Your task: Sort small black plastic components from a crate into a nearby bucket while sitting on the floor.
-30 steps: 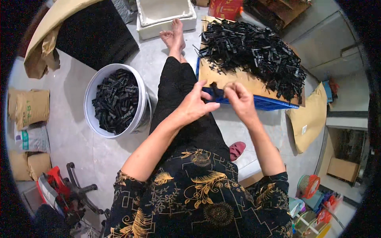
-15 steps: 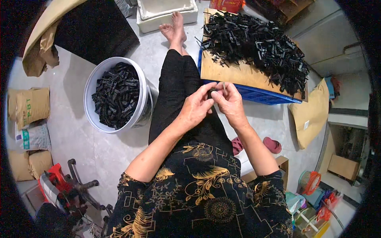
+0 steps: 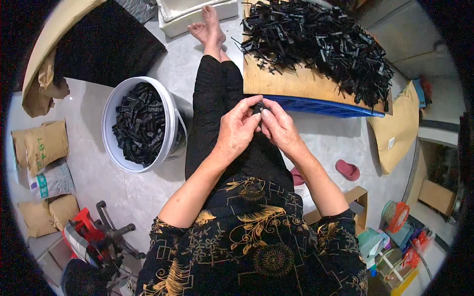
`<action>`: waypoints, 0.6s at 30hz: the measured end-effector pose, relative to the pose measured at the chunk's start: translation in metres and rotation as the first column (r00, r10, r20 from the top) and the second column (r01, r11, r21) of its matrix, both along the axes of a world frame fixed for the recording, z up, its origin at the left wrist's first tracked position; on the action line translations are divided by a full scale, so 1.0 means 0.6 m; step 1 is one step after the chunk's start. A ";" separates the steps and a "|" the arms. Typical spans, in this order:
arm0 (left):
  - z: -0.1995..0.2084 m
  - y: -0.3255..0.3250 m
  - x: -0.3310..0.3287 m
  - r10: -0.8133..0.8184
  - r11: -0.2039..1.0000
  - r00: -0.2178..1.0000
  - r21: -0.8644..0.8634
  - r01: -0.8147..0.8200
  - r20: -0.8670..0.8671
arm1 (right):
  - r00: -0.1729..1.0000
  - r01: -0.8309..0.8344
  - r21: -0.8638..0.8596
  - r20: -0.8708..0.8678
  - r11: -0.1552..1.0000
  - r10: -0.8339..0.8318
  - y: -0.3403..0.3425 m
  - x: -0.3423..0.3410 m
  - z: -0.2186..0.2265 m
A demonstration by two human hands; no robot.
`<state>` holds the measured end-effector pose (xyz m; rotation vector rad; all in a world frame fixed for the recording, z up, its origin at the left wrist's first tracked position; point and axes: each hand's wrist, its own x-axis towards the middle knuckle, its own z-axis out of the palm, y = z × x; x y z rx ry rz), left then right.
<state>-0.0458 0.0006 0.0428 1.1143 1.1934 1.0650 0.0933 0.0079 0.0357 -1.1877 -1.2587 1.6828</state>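
Light gleams on pale floor tiles [image 3: 133,192]. Grey panels [image 3: 414,44] stand far right, a wheeled base [image 3: 105,215] near left.

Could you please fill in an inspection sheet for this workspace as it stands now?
Surface: wooden board above a blue crate, bearing a heap of thin black parts.
Job's things: white bucket on the left holds more black pieces; a small dark piece is in hand.
Clutter: pink slipper on the floor, open cardboard box by the right elbow.
Grip: left hand and right hand meet, pinching the small dark piece, its shape mostly hidden.
Cables: none clearly made out.
Surroundings: brown sacks at far left, white box near the bare feet.
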 end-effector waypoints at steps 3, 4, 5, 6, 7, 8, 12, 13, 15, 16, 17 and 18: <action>-0.003 0.006 0.005 -0.013 0.999 0.990 0.040 0.018 -0.141 | 1.000 0.004 -0.013 -0.022 1.000 -0.004 0.004 0.002 0.000; -0.001 0.007 0.006 -0.016 0.999 0.989 0.037 0.021 -0.145 | 1.000 0.006 -0.016 -0.026 1.000 -0.007 0.005 0.003 0.000; 0.002 0.007 0.007 -0.024 1.000 0.986 0.008 0.026 -0.167 | 1.000 0.001 -0.008 -0.009 1.000 -0.001 0.005 0.004 0.000; 0.004 0.008 0.008 -0.033 0.999 0.982 -0.020 0.030 -0.188 | 1.000 -0.004 0.001 0.009 1.000 0.004 0.006 0.004 0.000; 0.003 0.008 0.010 -0.037 0.999 0.982 -0.021 0.034 -0.187 | 1.000 0.000 -0.001 0.010 1.000 0.000 0.006 0.006 0.001; 0.002 0.007 0.012 0.023 0.985 0.947 0.171 0.033 -0.320 | 1.000 0.004 -0.023 0.011 1.000 -0.003 0.007 0.007 0.002; 0.001 0.009 0.024 0.240 0.862 0.842 0.505 0.044 -0.483 | 0.997 0.065 -0.065 -0.045 0.996 -0.068 0.004 -0.006 0.003; 0.001 0.009 0.023 0.242 0.860 0.843 0.508 0.042 -0.480 | 0.997 0.065 -0.062 -0.042 0.996 -0.067 0.003 -0.009 0.009; 0.001 0.007 0.020 0.262 0.851 0.809 0.521 0.064 -0.526 | 0.981 0.052 -0.322 -0.160 0.945 -0.108 0.002 -0.014 0.023; 0.000 0.006 0.018 0.266 0.848 0.811 0.526 0.060 -0.521 | 0.982 0.052 -0.317 -0.156 0.947 -0.106 0.002 -0.014 0.025; -0.002 0.004 0.015 0.249 0.855 0.794 0.511 0.089 -0.555 | 0.979 0.036 -0.390 -0.172 0.920 -0.112 0.001 -0.013 0.024; -0.004 0.001 0.011 0.232 0.861 0.775 0.496 0.118 -0.587 | 0.975 0.019 -0.461 -0.187 0.887 -0.118 0.000 -0.014 0.023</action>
